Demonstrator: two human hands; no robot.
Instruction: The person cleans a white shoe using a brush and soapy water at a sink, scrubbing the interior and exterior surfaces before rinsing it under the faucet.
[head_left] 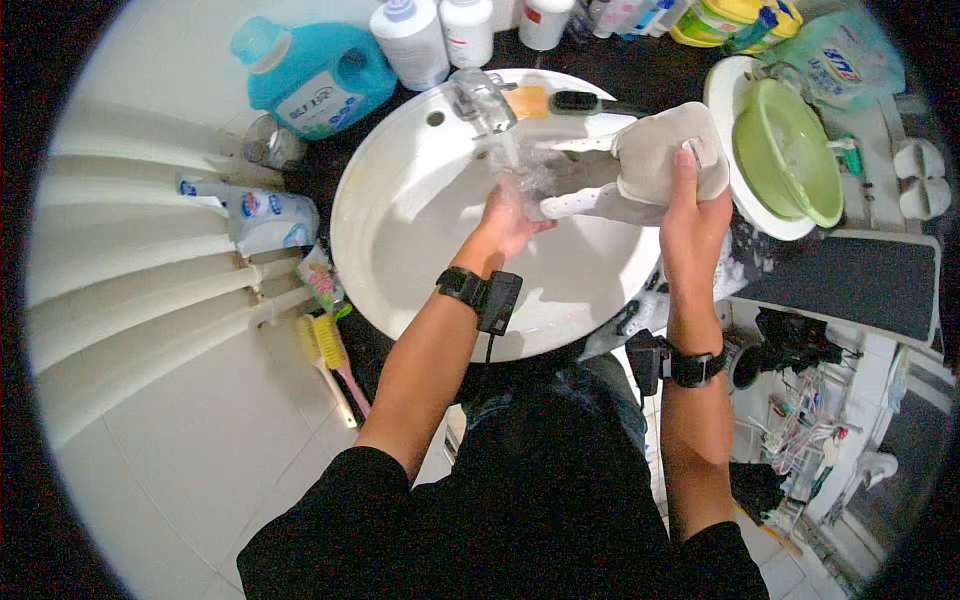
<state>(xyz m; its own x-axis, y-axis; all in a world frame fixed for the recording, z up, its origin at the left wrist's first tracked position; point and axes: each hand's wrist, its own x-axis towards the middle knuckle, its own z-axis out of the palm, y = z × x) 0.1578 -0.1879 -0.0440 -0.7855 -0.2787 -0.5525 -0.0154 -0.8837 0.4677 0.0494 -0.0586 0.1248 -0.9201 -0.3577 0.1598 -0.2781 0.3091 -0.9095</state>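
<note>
My right hand (692,225) is closed on a pale beige shoe (655,155), thumb on top. The shoe is held sideways over the right part of the white oval sink (365,270). Two flaps with rows of eyelets spread toward the tap, with no laces in them. Water runs from the clear-and-metal tap (485,100) and splashes at the shoe's left end. Under that stream my left hand (510,225) has its fingers stretched beside the lower flap. The splash hides part of its fingers, and whether they touch the flap is unclear.
Behind the sink stand a blue detergent bottle (325,80) and white bottles (412,45). A black-handled brush (580,102) lies on the far rim. At right sits a green basin (785,150). Left are a wipes pack (270,215) and brushes (330,345). Suds (735,270) wet the right counter.
</note>
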